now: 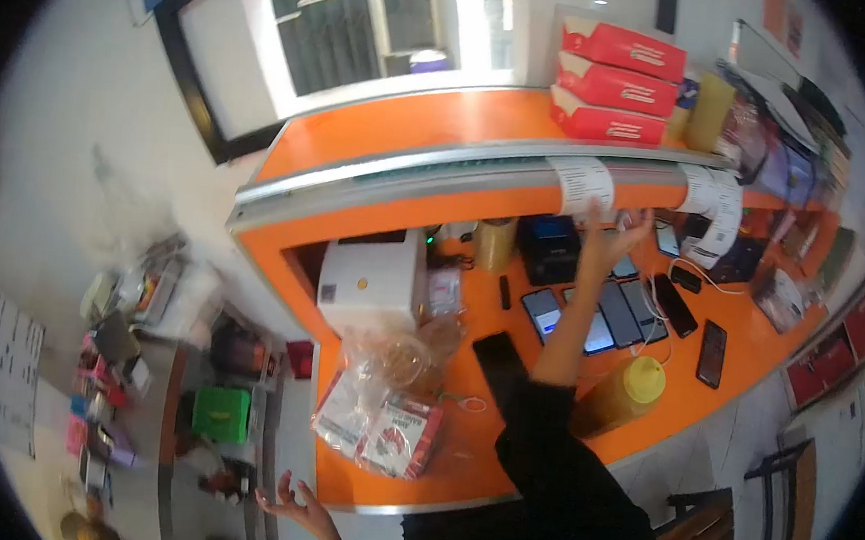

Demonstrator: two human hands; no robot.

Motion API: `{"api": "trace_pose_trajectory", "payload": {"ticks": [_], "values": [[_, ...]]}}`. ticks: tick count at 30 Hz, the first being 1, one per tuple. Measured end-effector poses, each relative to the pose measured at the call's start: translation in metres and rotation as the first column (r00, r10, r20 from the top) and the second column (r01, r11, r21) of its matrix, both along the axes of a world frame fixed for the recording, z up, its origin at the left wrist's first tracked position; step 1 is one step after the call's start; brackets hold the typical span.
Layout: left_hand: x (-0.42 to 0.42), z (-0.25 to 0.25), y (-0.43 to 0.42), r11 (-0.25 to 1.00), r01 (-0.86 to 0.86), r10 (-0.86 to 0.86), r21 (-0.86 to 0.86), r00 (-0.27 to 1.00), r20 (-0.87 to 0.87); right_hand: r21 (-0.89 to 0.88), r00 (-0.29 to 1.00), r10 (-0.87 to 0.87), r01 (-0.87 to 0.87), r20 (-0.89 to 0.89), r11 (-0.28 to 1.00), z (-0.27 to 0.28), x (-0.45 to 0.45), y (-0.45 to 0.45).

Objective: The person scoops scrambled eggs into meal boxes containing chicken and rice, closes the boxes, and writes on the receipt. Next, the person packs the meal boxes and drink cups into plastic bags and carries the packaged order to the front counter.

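My right hand [612, 244] is raised over the counter, with its fingertips at the lower edge of a printed paper slip [586, 183] that hangs from the shelf's metal rail. Its fingers look spread; whether they touch the paper I cannot tell. Another set of slips [713, 204] hangs further right. Below the right forearm lie several phones [618, 315] and a black tablet-like device [502, 370]. My left hand [298, 507] is held off the counter's front edge, fingers apart and holding nothing. Nearest to it are clear plastic bags with printed packets [400, 438].
The orange counter [417, 497] carries a white printer [371, 284], a black printer [548, 250] and a yellow-lidded jar [642, 381]. Red boxes [618, 82] are stacked on the upper shelf. A wooden chair [700, 535] stands at the lower right, a green box [221, 414] at the left.
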State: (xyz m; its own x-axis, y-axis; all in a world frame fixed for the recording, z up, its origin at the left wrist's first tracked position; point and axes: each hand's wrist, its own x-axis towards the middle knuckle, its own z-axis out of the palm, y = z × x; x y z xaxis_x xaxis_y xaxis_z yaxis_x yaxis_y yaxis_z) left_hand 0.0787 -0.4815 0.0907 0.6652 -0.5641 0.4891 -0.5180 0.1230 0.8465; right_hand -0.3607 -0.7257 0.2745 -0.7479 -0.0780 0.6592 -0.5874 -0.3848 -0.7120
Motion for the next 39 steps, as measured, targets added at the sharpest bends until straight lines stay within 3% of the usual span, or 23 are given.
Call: {"api": "trace_pose_trajectory", "payload": {"ticks": [1,3,4,5,7,8,9,11,12,13,15,16,19,20,22,24,26,29,32,35,36,39], "values": [[-0.005,0.006,0.004,1.000,-0.001,0.001,-0.012,1.000,-0.020,-0.020,0.972,0.187,-0.186,0.142,0.982,-0.003,-0.010,-0.009],[-0.013,0.011,0.012,0.999,-0.020,0.018,-0.031,0.998,-0.064,-0.049,0.828,0.549,-0.547,0.113,0.836,-0.007,0.003,-0.005],[-0.020,0.019,0.012,0.998,0.002,-0.006,-0.060,0.998,-0.063,-0.058,0.698,0.709,-0.708,0.100,0.704,-0.005,0.016,0.003],[-0.027,0.030,0.011,0.996,0.017,-0.022,-0.089,0.998,-0.060,-0.011,0.619,0.778,-0.782,0.106,0.623,0.003,0.043,0.026],[-0.048,0.061,0.010,0.991,0.091,-0.086,-0.096,0.995,0.058,-0.007,0.434,0.891,-0.899,0.129,0.439,0.007,0.117,0.085],[-0.062,0.075,0.008,0.961,0.205,-0.195,-0.185,0.978,0.074,0.072,0.455,0.888,-0.890,0.070,0.450,-0.020,0.146,0.105],[-0.077,0.087,0.005,0.907,0.323,-0.307,-0.269,0.946,0.101,0.216,0.352,0.933,-0.908,-0.070,0.359,-0.036,0.166,0.133],[-0.105,0.117,0.005,0.752,0.503,-0.541,-0.427,0.840,0.037,0.475,0.036,0.952,-0.861,-0.304,0.184,-0.055,0.193,0.171],[-0.108,0.107,0.011,0.770,0.505,-0.565,-0.389,0.824,-0.049,0.594,-0.150,0.910,-0.795,-0.386,0.121,-0.056,0.199,0.178],[-0.110,0.090,0.018,0.780,0.512,-0.586,-0.361,0.799,-0.133,0.564,-0.199,0.973,-0.820,-0.115,-0.101,-0.053,0.204,0.183],[-0.109,0.076,0.030,0.780,0.571,-0.622,-0.254,0.750,-0.224,0.341,-0.302,0.856,-0.821,0.420,-0.458,-0.047,0.209,0.190],[-0.102,0.074,0.036,0.765,0.621,-0.643,-0.169,0.730,-0.230,0.285,-0.388,0.855,-0.825,0.344,-0.488,-0.057,0.211,0.181],[-0.071,0.064,0.039,0.715,0.674,-0.699,-0.182,0.690,-0.190,0.413,-0.305,0.890,-0.802,0.339,-0.432,-0.053,0.220,0.164],[-0.045,0.069,0.035,0.751,0.656,-0.660,-0.078,0.743,-0.110,0.532,-0.341,0.881,-0.704,0.328,-0.471,-0.047,0.221,0.159],[-0.002,0.096,0.015,0.706,0.701,-0.706,0.098,0.708,0.024,0.548,-0.437,0.838,-0.635,0.326,-0.545,-0.046,0.228,0.157],[0.019,0.134,-0.014,0.591,0.746,-0.804,0.305,0.577,0.146,0.556,-0.490,0.793,-0.570,0.361,-0.605,-0.052,0.234,0.157],[0.019,0.165,-0.046,0.460,0.726,-0.887,0.511,0.350,0.301,0.558,-0.493,0.757,-0.515,0.428,-0.651,-0.061,0.236,0.154],[0.015,0.160,-0.084,0.349,0.591,-0.936,0.727,0.258,0.240,0.728,-0.368,0.877,-0.502,0.308,-0.467,-0.059,0.235,0.149],[0.030,0.138,-0.129,0.177,0.582,-0.952,0.794,0.306,-0.012,0.459,-0.476,0.654,-0.470,0.588,-0.754,-0.076,0.213,0.143],[0.049,0.107,-0.157,0.005,0.872,-0.893,0.490,0.224,-0.391,0.221,-0.482,0.509,-0.535,0.714,-0.816,-0.091,0.183,0.147],[0.052,0.097,-0.165,0.068,0.789,-0.903,0.611,0.309,-0.298,0.280,-0.421,0.567,-0.569,0.708,-0.773,-0.094,0.177,0.150],[0.061,0.056,-0.171,0.051,0.904,-0.820,0.424,0.280,-0.499,0.417,-0.276,0.685,-0.623,0.674,-0.662,-0.108,0.160,0.154]]}}
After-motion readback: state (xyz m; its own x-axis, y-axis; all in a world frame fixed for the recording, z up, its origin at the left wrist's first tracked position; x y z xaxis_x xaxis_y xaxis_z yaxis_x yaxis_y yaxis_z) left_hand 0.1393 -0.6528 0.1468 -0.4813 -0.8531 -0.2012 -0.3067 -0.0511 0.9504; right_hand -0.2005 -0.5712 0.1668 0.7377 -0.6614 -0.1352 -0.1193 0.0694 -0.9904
